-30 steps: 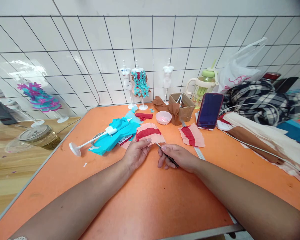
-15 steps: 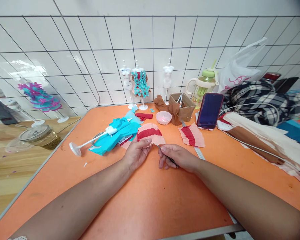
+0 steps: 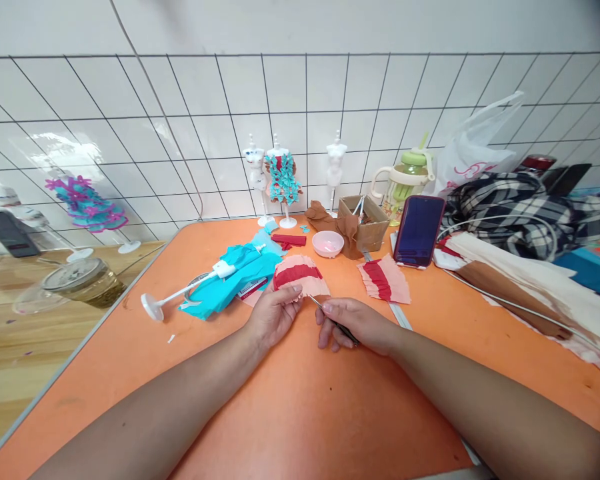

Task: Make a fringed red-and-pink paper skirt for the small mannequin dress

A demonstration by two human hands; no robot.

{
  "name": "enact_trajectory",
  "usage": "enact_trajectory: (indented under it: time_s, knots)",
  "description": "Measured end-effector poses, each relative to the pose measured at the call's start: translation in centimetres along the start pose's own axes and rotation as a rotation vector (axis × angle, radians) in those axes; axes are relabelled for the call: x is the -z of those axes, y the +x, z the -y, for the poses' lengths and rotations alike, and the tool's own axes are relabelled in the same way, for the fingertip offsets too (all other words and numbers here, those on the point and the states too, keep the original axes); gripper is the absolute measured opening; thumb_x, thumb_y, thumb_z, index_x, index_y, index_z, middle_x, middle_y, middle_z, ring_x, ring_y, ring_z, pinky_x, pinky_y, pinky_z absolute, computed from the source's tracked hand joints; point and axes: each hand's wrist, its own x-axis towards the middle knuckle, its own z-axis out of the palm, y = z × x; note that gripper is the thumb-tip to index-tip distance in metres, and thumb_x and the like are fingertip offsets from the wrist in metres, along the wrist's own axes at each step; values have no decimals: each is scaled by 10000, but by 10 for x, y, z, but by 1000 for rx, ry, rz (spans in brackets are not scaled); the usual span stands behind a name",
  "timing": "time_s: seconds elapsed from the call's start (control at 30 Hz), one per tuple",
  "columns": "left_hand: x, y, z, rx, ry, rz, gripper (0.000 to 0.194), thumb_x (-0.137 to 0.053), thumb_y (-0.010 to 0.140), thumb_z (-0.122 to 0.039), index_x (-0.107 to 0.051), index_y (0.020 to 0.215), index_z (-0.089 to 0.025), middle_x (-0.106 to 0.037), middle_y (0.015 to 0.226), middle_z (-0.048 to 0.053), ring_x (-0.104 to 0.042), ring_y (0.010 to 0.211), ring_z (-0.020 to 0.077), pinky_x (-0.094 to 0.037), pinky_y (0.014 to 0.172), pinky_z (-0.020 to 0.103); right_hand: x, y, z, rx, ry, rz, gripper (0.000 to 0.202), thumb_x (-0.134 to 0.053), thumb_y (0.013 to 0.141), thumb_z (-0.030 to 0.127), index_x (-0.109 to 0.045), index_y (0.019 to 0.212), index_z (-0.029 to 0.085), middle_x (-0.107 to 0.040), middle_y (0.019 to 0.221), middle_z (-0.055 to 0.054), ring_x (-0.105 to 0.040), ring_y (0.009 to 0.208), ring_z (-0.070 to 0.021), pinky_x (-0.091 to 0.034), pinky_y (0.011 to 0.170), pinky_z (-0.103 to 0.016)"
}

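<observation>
A pink pleated piece with a red band [image 3: 299, 273] is pinched at its lower edge by my left hand [image 3: 275, 315]. My right hand [image 3: 350, 323] is closed around a thin dark metal tool [image 3: 347, 332], whose pale tip points at that lower edge. Whether the tip touches the piece cannot be made out. A similar pink and red piece [image 3: 384, 279] lies flat to the right. Behind the held piece are a small pink bowl [image 3: 328, 245] and a folded red strip [image 3: 289, 239].
Turquoise paper [image 3: 230, 277] lies at the left with a white stand [image 3: 153, 307] across it. Small mannequins [image 3: 283, 177] stand by the wall. A cardboard box [image 3: 370, 230], a phone [image 3: 419, 230] and a cup [image 3: 410, 177] are at the back right, near checked cloth [image 3: 505, 207].
The whole view has shifted slightly, so things appear lower in the picture. Both hands keep their holds, and the tool's tip lies slightly differently by the pink edge.
</observation>
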Motion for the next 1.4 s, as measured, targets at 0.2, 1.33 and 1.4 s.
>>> enact_trajectory:
  time_s: [0.2,1.33,1.4]
  knots:
    - [0,0,1,25,12,-9,151,-721,646,-19,-659,737,-123,-705,724,13,-638,662,104,-507,657,210,0,-1,1,-1,31,-12,401,-481,900,567,-548,852,174,-742,721,-48,-379,369,-43,-498,545,-247]
    - [6,2,2,21,27,6,242,-781,668,-81,-657,862,-155,-722,814,6,-670,743,111,-540,717,204,3,4,-1,54,-214,-228,441,-607,802,607,-559,748,171,-430,541,61,-381,420,-65,-353,367,-176]
    - [6,0,1,48,58,107,204,-764,696,-99,-667,871,-136,-730,845,46,-682,796,151,-545,785,255,0,3,2,-17,-80,-218,476,-513,849,641,-587,837,171,-547,594,32,-308,366,-45,-292,328,-172]
